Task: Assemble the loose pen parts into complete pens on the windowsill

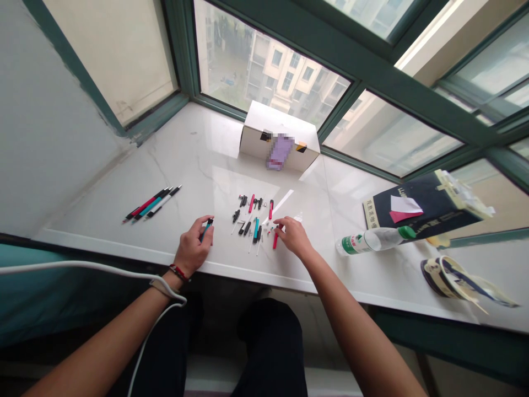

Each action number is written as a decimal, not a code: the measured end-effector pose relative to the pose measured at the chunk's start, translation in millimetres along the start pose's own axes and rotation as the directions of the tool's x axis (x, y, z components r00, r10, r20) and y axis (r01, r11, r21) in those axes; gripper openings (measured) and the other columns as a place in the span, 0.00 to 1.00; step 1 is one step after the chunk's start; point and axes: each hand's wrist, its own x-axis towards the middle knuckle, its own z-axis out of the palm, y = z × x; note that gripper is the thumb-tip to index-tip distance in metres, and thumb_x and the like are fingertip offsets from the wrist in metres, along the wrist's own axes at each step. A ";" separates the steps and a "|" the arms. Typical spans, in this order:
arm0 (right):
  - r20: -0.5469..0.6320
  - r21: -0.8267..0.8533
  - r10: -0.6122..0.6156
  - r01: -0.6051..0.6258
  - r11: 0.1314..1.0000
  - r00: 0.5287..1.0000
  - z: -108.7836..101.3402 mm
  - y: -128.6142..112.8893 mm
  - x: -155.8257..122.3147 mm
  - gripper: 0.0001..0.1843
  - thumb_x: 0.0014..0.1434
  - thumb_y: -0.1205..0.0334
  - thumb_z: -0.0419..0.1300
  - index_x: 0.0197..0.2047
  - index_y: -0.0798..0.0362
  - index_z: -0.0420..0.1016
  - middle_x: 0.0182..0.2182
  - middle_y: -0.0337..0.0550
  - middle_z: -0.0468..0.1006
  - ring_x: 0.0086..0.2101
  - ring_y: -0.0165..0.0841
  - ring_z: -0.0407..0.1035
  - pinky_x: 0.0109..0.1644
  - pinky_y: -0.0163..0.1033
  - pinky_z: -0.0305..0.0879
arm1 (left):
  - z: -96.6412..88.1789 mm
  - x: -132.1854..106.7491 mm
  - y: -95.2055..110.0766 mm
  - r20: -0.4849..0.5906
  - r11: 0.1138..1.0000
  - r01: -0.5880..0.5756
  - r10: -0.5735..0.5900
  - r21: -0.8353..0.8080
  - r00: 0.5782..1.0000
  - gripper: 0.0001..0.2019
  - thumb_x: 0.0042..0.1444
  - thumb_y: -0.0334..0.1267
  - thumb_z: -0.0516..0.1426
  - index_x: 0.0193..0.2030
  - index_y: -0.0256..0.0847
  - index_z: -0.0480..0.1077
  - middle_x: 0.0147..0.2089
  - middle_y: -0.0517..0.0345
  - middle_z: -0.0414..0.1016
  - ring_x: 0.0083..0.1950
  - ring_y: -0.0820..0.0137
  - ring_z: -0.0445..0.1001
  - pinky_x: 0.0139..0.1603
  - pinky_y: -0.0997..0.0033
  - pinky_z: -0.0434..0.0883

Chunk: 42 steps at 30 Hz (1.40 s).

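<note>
My left hand (192, 247) is closed around a teal pen barrel (205, 230) with a dark end, held upright above the counter. At the right side of a spread of pen parts, the fingers of my right hand (295, 237) are pinched together over the small pieces, beside a red pen barrel (275, 241). Whatever is between those fingertips is too small to make out. The spread includes another red barrel (252, 203), a teal barrel (255, 227), black grip pieces (247, 227), thin white refills and tiny clear bits. Several whole pens (152, 205) lie side by side at the left.
A white box (281, 124) with a purple item on its front stands by the window. To the right are a water bottle (363, 241) lying down, a dark carton (417, 201) and a round container (444, 275). A white cable (103, 266) crosses my left wrist.
</note>
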 end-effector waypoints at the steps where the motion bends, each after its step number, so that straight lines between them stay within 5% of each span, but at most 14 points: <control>1: -0.047 0.028 0.007 -0.006 1.000 0.999 -2.9 -2.2 -4.0 0.11 0.59 0.66 0.59 0.44 0.50 0.79 0.34 0.43 0.77 0.35 0.34 0.70 0.44 0.38 0.63 | 0.0 -0.2 -0.4 0.003 1.000 -0.001 0.001 -0.008 1.000 0.20 0.62 0.44 0.50 0.58 0.41 0.66 0.23 0.66 0.69 0.23 0.73 0.68 0.33 0.74 0.67; 6: -0.263 0.267 0.124 -0.051 0.962 0.957 9.5 -36.7 -41.4 0.12 0.64 0.56 0.54 0.39 0.52 0.76 0.31 0.43 0.76 0.31 0.33 0.69 0.40 0.37 0.64 | 0.5 -2.0 0.1 0.023 0.998 -0.019 0.020 -0.060 1.000 0.22 0.62 0.46 0.51 0.60 0.41 0.66 0.23 0.66 0.69 0.22 0.73 0.65 0.32 0.74 0.66; 13: -0.139 0.516 0.189 -0.092 0.852 0.972 74.7 -76.8 -86.9 0.18 0.64 0.49 0.52 0.32 0.52 0.73 0.24 0.40 0.73 0.26 0.31 0.66 0.34 0.35 0.64 | 2.9 -7.2 -1.6 0.171 0.996 -0.086 0.091 -0.035 0.981 0.18 0.62 0.50 0.50 0.51 0.42 0.71 0.31 0.59 0.78 0.30 0.69 0.74 0.37 0.72 0.69; 17: -0.124 0.591 0.279 -0.156 0.792 0.952 79.0 -72.7 -82.3 0.22 0.64 0.44 0.49 0.28 0.52 0.70 0.23 0.40 0.71 0.26 0.31 0.65 0.33 0.34 0.63 | 15.4 -19.1 -0.7 0.304 0.976 -0.208 0.180 0.060 0.935 0.18 0.62 0.52 0.50 0.48 0.47 0.74 0.35 0.57 0.81 0.36 0.65 0.77 0.40 0.71 0.70; 22: -0.001 0.796 0.367 -0.222 0.564 0.930 79.2 -62.0 -72.1 0.28 0.65 0.40 0.40 0.26 0.51 0.64 0.19 0.39 0.68 0.18 0.28 0.59 0.23 0.33 0.59 | 45.8 -33.7 11.0 0.395 0.927 -0.347 0.269 0.140 0.878 0.17 0.61 0.51 0.52 0.50 0.50 0.75 0.47 0.54 0.81 0.45 0.61 0.78 0.46 0.68 0.71; 26: -0.079 0.753 0.328 -0.159 0.638 0.941 81.4 -61.8 -72.7 0.27 0.61 0.38 0.49 0.22 0.51 0.61 0.17 0.36 0.67 0.22 0.28 0.61 0.29 0.33 0.60 | 58.6 -37.5 20.0 0.433 0.889 -0.434 0.337 0.146 0.836 0.16 0.64 0.46 0.50 0.53 0.47 0.73 0.48 0.51 0.79 0.46 0.61 0.77 0.48 0.66 0.71; 31: -0.143 0.658 0.294 -0.131 0.741 0.945 81.4 -65.4 -73.7 0.24 0.58 0.43 0.56 0.20 0.51 0.61 0.17 0.34 0.69 0.24 0.28 0.62 0.31 0.32 0.58 | 49.0 -38.0 26.3 0.458 0.868 -0.480 0.378 0.127 0.804 0.18 0.63 0.39 0.50 0.58 0.44 0.67 0.53 0.48 0.76 0.52 0.61 0.75 0.52 0.63 0.71; 36: -0.127 0.767 0.364 -0.141 0.626 0.923 81.5 -62.4 -70.4 0.22 0.59 0.46 0.54 0.21 0.52 0.64 0.17 0.36 0.71 0.22 0.28 0.64 0.29 0.32 0.59 | 29.1 -36.9 31.0 0.461 0.929 -0.329 0.220 0.169 0.860 0.17 0.60 0.42 0.55 0.55 0.44 0.68 0.37 0.55 0.79 0.34 0.66 0.77 0.38 0.67 0.72; 42: -0.083 0.894 0.431 -0.124 0.431 0.899 84.2 -58.0 -68.6 0.22 0.59 0.44 0.53 0.22 0.52 0.65 0.18 0.37 0.72 0.17 0.26 0.62 0.25 0.32 0.60 | 15.5 -39.0 39.0 0.369 0.989 0.004 0.052 -0.150 0.928 0.19 0.55 0.52 0.59 0.44 0.39 0.70 0.37 0.51 0.80 0.26 0.73 0.72 0.25 0.74 0.68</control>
